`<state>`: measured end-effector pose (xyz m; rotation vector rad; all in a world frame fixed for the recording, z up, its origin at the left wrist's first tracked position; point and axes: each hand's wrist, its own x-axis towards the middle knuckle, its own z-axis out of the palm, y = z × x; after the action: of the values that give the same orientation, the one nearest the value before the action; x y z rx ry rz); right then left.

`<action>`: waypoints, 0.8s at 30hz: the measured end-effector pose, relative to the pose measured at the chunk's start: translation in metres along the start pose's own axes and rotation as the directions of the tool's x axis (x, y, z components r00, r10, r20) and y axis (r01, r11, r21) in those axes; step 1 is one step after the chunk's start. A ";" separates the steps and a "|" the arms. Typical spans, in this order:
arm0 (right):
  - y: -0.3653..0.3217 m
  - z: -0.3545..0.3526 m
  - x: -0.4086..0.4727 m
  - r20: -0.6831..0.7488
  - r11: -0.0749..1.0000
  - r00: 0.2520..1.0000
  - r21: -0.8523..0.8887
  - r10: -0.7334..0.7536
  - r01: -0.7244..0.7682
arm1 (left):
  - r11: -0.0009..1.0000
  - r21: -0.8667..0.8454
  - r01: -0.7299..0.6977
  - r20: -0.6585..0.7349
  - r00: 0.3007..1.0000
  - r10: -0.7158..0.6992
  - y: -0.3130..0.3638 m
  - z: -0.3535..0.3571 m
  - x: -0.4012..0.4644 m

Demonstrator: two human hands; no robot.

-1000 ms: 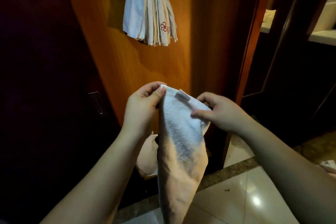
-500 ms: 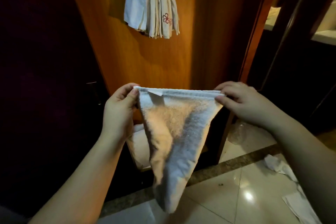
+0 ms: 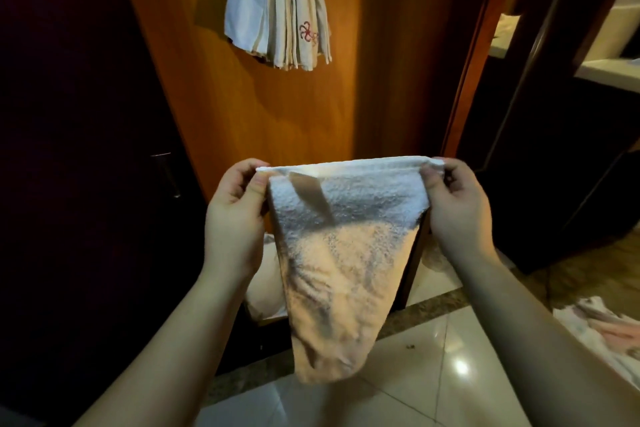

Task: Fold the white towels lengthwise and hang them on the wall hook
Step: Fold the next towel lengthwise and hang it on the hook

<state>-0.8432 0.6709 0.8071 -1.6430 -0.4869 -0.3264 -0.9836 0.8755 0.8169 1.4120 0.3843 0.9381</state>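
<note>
My left hand (image 3: 235,215) and right hand (image 3: 453,204) pinch the white towel (image 3: 339,253) by its top corners, stretched taut; next, I'd judge, bring the corners together lengthwise.

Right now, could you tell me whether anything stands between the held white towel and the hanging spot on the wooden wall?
Nothing visible: open space lies above the white terry towel. The bundle of pale hanging towels already fills that spot; the hook itself is out of view.
</note>
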 end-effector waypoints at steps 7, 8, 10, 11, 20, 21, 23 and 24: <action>0.010 0.004 -0.008 -0.127 0.994 0.986 -0.053 -0.105 0.099 | 0.997 0.063 -0.036 0.017 0.999 0.035 0.001 0.007 -0.012; 0.008 0.002 -0.008 -0.122 0.991 0.985 -0.070 -0.121 0.113 | 0.997 0.057 -0.046 0.013 0.999 0.045 0.002 0.008 -0.014; 0.007 -0.001 -0.007 -0.102 0.986 0.985 -0.102 -0.140 0.129 | 0.998 0.034 -0.057 -0.009 0.998 0.057 0.003 0.008 -0.017; 0.005 -0.002 -0.007 -0.096 0.985 0.985 -0.107 -0.144 0.133 | 0.998 0.018 -0.054 -0.024 0.998 0.055 0.004 0.009 -0.018; 0.001 -0.021 -0.009 -0.035 0.981 0.988 -0.131 -0.149 0.143 | 0.999 0.024 0.022 -0.014 1.000 -0.021 0.003 0.012 -0.019; 0.003 -0.023 -0.010 -0.026 0.975 0.987 -0.162 -0.160 0.154 | 0.999 0.043 0.016 -0.002 1.000 -0.016 0.002 0.012 -0.019; 0.006 -0.025 -0.013 -0.027 0.973 0.986 -0.172 -0.163 0.156 | 0.994 0.105 -0.013 0.022 1.000 0.011 0.000 0.011 -0.020; 0.006 -0.026 -0.015 -0.040 0.976 0.986 -0.152 -0.162 0.154 | 0.992 0.124 -0.025 0.028 0.999 0.021 -0.001 0.011 -0.020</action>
<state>-0.8511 0.6429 0.7980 -1.7387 -0.5666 -0.5337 -0.9874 0.8529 0.8121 1.5440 0.4133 0.9263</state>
